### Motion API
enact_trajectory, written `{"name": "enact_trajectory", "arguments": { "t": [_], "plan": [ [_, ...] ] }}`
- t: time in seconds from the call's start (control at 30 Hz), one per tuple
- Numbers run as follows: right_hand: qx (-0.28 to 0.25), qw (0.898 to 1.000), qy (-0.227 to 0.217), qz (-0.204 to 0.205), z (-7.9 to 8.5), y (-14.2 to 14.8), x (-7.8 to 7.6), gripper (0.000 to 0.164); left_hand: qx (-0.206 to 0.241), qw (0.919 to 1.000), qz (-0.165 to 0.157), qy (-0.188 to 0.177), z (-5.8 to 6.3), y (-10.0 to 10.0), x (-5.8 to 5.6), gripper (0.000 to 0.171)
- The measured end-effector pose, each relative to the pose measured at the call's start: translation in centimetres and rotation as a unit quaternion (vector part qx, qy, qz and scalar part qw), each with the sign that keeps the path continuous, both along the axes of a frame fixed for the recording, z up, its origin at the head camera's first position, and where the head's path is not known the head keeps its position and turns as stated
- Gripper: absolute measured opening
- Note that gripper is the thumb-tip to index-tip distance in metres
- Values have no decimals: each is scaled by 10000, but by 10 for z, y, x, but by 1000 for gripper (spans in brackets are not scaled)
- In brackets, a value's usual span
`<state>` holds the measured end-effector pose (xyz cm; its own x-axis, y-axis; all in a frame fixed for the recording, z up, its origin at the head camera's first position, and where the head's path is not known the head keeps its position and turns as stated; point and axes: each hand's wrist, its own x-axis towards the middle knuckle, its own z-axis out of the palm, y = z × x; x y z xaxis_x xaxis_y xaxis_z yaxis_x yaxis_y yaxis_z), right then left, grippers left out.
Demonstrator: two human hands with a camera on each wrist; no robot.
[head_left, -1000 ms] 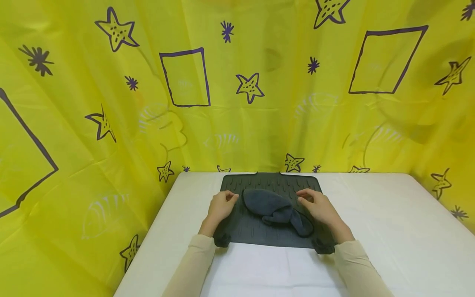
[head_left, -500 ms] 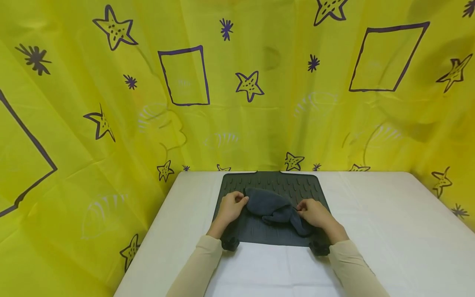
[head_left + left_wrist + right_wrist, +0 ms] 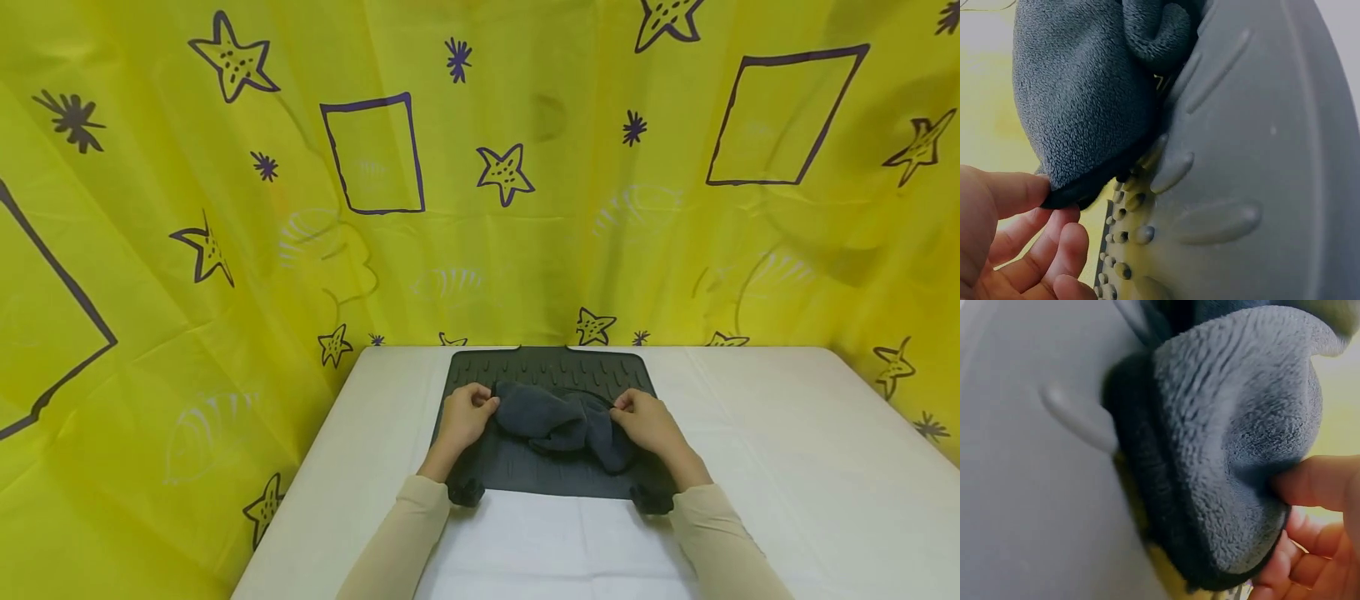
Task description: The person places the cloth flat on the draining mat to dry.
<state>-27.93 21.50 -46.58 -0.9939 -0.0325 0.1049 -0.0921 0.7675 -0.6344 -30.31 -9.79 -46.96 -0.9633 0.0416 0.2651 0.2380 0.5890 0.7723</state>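
Observation:
A dark blue-grey plush cloth point(image 3: 536, 412) with black edging lies bunched and folded on a dark grey rubber mat point(image 3: 517, 477) covered in raised ridges. My left hand point(image 3: 463, 419) pinches the cloth's left corner between thumb and fingers; the left wrist view shows that black-edged corner lifted off the mat. On the other side, my right hand point(image 3: 651, 425) pinches the bordered edge of the cloth. In the right wrist view, the thumb presses into the pile of the cloth point(image 3: 1210, 425). The folds hide part of the cloth's underside.
The mat rests on a white-covered table point(image 3: 780, 442), near its far edge. Behind and to the left hangs a yellow curtain point(image 3: 525, 275) printed with stars and frames. A black wrist device point(image 3: 467, 492) sits under each wrist.
Both hands have come in to the cloth and taken hold of it. The right hand has since shifted slightly right and up, lifting the cloth's right edge.

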Motion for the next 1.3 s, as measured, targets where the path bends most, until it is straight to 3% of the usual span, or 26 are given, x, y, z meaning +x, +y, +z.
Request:
{"name": "enact_trajectory", "arguments": {
  "t": [0.33, 0.5, 0.83, 1.1, 1.2, 1.3],
  "plan": [
    [-391, 9967, 324, -641, 6, 18, 1, 22, 240, 9995, 177, 39, 1, -1, -3, 10],
    [-441, 9961, 283, -715, 6, 22, 1, 22, 145, 9996, 246, 9, -1, -4, -4, 9],
    [-145, 9967, -662, 444, 10, 32, 4, 39, -382, 9983, 148, -410, 0, -5, 1, 11],
    [-193, 9782, -1745, 1107, 17, 48, 15, 39, -397, 9976, 173, -535, -3, -5, -1, 22],
    [-367, 9697, -1859, 1544, 16, 49, 15, 38, -376, 9978, 168, -520, -3, -3, -3, 24],
    [-530, 9669, -1837, 1689, 17, 47, 15, 32, -364, 9974, 232, -585, -2, 0, -6, 24]
  ]
}}
